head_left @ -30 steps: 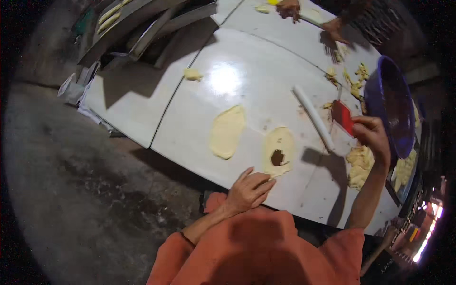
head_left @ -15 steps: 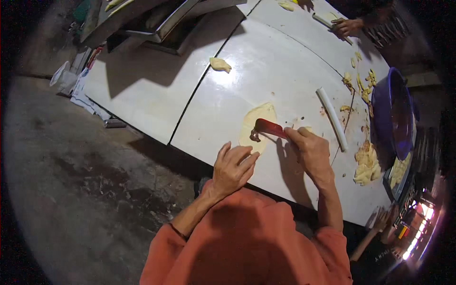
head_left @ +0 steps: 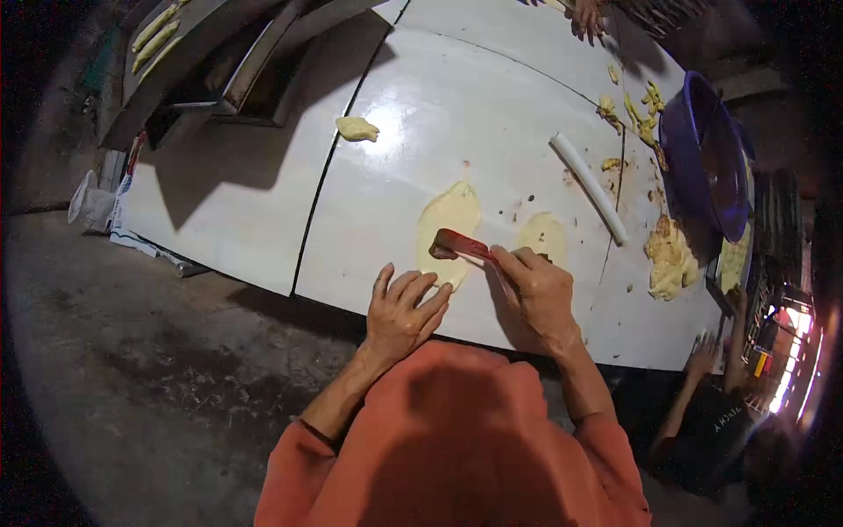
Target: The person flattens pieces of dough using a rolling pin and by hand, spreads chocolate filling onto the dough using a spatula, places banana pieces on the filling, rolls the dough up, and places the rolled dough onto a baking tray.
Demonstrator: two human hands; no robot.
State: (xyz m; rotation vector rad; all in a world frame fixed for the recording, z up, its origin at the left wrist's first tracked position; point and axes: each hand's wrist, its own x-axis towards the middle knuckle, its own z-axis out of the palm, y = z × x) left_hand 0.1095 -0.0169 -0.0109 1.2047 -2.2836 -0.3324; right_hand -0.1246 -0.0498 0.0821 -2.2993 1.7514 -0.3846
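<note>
A thin oval sheet of pale dough [head_left: 452,211] lies flat on the table in front of me. My right hand [head_left: 539,297] is closed on a red spatula [head_left: 467,245], whose blade presses on the sheet over a dab of dark brown filling [head_left: 443,253]. My left hand [head_left: 406,309] rests with fingers spread, its fingertips at the near edge of the same sheet. Just beyond my right hand is a second flat dough piece [head_left: 543,231] with dark specks, partly covered by that hand. Farther left lies a plump folded dough piece [head_left: 357,130].
A white rolling pin [head_left: 588,187] lies to the right. Beyond it are a purple basin [head_left: 680,145], dough scraps [head_left: 644,116] and a dough lump [head_left: 671,259]. Metal trays [head_left: 255,75] overhang the far left. Other people's hands [head_left: 588,19] [head_left: 702,353] show at the far and right edges.
The spatula blade has come down onto the filling and pressed it against the dough. The whole view has shifted, and the second dough piece shows more beside my right hand.
</note>
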